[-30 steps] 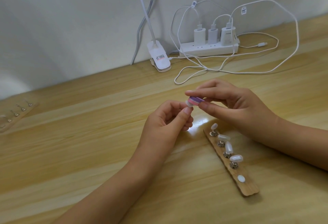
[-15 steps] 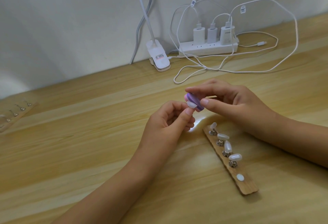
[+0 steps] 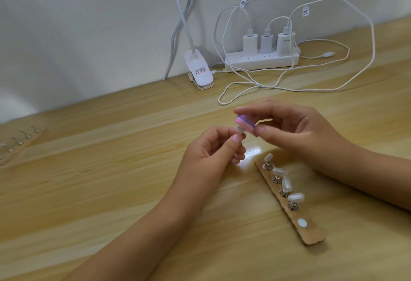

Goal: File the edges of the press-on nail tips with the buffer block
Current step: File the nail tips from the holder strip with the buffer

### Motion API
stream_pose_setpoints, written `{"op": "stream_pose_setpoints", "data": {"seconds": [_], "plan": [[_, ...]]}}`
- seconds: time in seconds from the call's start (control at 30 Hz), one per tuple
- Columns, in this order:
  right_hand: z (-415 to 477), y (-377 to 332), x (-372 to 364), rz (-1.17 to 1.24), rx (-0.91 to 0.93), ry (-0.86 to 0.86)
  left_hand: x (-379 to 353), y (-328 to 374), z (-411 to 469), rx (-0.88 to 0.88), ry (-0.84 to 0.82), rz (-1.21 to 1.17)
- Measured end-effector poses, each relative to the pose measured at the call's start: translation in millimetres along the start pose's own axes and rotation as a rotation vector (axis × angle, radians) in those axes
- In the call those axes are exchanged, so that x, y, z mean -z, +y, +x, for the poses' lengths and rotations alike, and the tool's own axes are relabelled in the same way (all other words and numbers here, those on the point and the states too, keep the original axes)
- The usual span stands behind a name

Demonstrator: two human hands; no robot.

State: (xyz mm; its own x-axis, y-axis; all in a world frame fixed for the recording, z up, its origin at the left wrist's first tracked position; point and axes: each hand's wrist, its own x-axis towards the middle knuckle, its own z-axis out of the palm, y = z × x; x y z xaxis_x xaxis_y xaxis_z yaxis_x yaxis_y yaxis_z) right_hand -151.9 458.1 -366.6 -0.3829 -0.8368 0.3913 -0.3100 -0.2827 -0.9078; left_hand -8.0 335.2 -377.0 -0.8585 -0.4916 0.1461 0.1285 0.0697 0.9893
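Light wood table [image 3: 89, 191] against a white wall [image 3: 89, 25]. At the back edge: power strip [image 3: 260, 61] with three chargers [image 3: 266, 44], loose white cables [image 3: 364, 58], lamp clip [image 3: 199, 72]. Wooden rack [image 3: 311, 234] lies under the right forearm and carries four tips [image 3: 287, 184] on metal pegs. Block [image 3: 245, 124] is small, layered pink and purple, held above mid-table. Right hand [image 3: 295, 129] pinches it thumb to forefinger. Left hand [image 3: 211, 154] pinches a translucent tip [image 3: 239, 130], touching the block's underside.
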Motion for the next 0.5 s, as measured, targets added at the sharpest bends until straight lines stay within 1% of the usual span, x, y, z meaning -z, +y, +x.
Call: {"op": "stream_pose_setpoints", "data": {"seconds": [0.07,0.5], "plan": [[-0.3,1.2,-2.3,-0.022,0.018,-0.025,0.2,0.0,0.0,-0.007,0.000,0.002],[1.6,8.3,-1.4,-0.074,0.102,-0.037,-1.5,0.6,-1.5,-0.037,0.049,0.014]]}}
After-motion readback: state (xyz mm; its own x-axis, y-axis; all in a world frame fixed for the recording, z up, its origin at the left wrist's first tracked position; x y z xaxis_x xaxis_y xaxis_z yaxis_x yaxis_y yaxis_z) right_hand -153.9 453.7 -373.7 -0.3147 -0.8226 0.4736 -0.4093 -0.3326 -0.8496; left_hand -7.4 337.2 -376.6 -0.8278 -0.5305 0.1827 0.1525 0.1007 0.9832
